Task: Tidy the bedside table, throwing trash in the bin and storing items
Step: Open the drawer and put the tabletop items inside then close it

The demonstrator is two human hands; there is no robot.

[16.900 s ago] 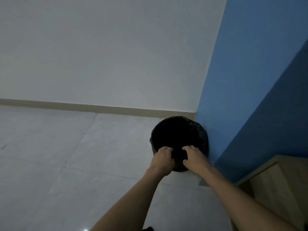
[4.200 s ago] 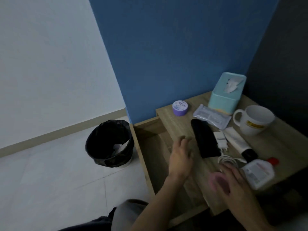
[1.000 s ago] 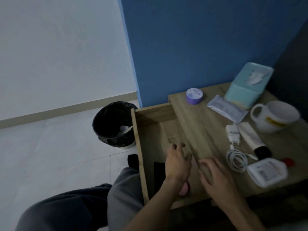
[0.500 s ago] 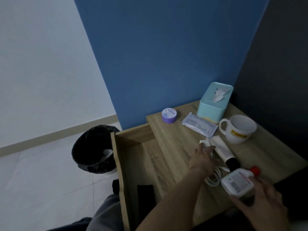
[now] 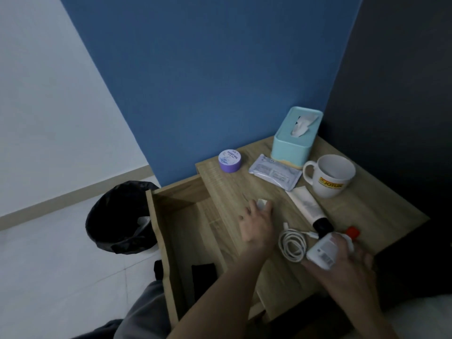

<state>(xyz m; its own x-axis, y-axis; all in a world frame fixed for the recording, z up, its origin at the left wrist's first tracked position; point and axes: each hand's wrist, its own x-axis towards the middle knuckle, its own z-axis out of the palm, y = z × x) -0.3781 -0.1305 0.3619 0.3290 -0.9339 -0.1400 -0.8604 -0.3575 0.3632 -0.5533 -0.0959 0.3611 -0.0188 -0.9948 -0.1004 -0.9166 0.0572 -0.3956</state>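
On the wooden bedside table [image 5: 230, 189], my left hand [image 5: 256, 227] closes over a small white charger plug [image 5: 261, 203], only its tip showing between the fingers. My right hand [image 5: 342, 263] grips a white bottle [image 5: 322, 250] with a red cap [image 5: 352, 233] near the table's front edge. A coiled white cable [image 5: 292, 243] lies between the hands. A white tube with a black cap [image 5: 308, 209] lies behind it. The open drawer [image 5: 186, 231] on the left holds a black item [image 5: 204, 275]. The black-lined bin [image 5: 119, 216] stands on the floor beside the drawer.
At the back of the table sit a purple jar [image 5: 230, 160], a flat foil packet [image 5: 275, 174], a teal tissue box [image 5: 294, 139] and a white mug [image 5: 329, 174]. A blue wall rises behind, a dark panel on the right. My knee [image 5: 144, 314] is below the drawer.
My left hand has taken the charger plug and drawn it left, away from the tube. My right hand has closed on the white bottle and tipped it up.
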